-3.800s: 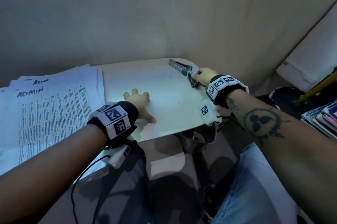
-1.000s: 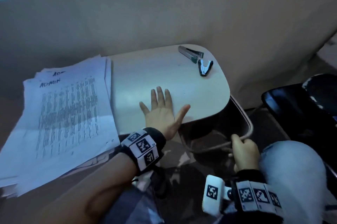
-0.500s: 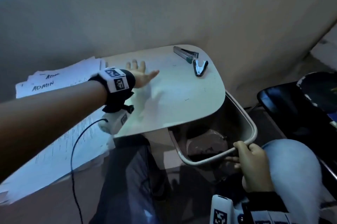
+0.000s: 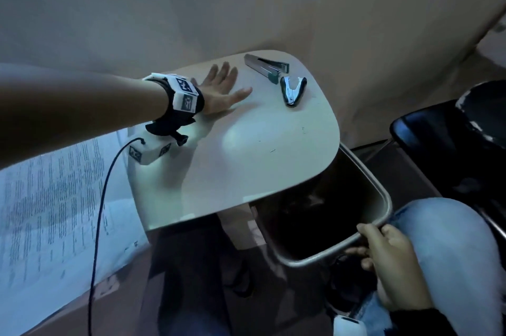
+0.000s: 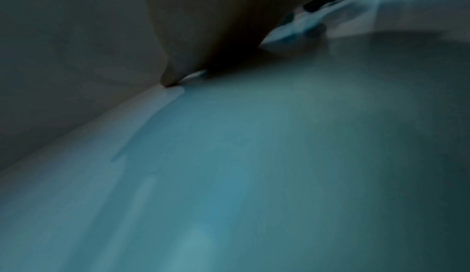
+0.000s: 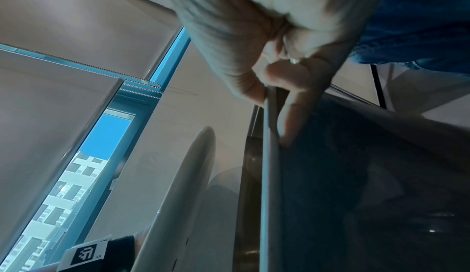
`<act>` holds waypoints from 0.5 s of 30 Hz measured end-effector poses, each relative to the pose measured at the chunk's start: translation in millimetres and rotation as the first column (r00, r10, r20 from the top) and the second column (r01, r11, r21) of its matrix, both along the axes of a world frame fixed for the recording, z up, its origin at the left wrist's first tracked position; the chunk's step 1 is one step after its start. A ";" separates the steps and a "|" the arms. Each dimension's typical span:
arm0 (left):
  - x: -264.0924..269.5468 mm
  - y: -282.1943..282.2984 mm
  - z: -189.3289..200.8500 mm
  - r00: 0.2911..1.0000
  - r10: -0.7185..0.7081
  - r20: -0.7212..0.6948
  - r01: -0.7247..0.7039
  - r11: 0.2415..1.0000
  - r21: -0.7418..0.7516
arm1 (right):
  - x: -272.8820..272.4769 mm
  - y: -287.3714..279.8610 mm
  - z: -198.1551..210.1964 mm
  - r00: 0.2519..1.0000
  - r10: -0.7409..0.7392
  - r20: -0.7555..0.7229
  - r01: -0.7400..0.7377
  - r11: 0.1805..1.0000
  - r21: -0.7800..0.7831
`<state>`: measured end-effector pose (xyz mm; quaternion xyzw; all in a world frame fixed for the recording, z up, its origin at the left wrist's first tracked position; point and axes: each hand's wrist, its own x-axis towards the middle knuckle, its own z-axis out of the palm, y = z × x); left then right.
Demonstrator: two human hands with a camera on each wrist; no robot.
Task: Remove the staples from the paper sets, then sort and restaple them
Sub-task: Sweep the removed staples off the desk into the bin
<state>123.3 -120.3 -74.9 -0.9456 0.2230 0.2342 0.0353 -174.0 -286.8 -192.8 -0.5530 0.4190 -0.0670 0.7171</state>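
Loose staples (image 4: 272,150) seem about to be swept off: the left hand (image 4: 221,89) is laid flat, fingers released, on the bench (image 4: 246,171), while a bin (image 4: 382,190) is gripped by the right hand (image 4: 388,256) under the 4 o'clock edge. Paper sets (image 4: 49,199) lie at 8 o'clock.

Both bare forearms wear black wrist straps fitted with white blocks bearing black-and-white square marker codes. A thin black cable (image 4: 98,215) trails from the left wrist unit (image 4: 149,153). Light blue jeans (image 4: 449,253) cover the right leg.
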 end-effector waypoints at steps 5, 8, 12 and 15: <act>-19.7 -4.9 -2.9 0.976 -0.214 -0.033 0.215 0.976 0.030 | 4.6 -0.4 -1.8 1.000 0.013 -0.026 -0.015 0.997 -0.070; -33.7 -2.3 -3.1 0.923 -0.379 -0.071 0.381 0.925 0.011 | 7.3 -1.2 -0.9 0.999 0.019 -0.031 -0.023 0.992 -0.122; -50.1 -5.4 -5.3 0.811 -0.581 -0.068 0.580 0.814 -0.041 | 8.5 -3.9 2.5 1.000 -0.001 -0.016 -0.002 0.990 -0.144; -47.2 -15.5 0.2 0.838 -0.542 0.065 0.543 0.816 -0.198 | 7.3 -9.1 1.6 1.000 -0.013 -0.009 0.011 0.986 -0.164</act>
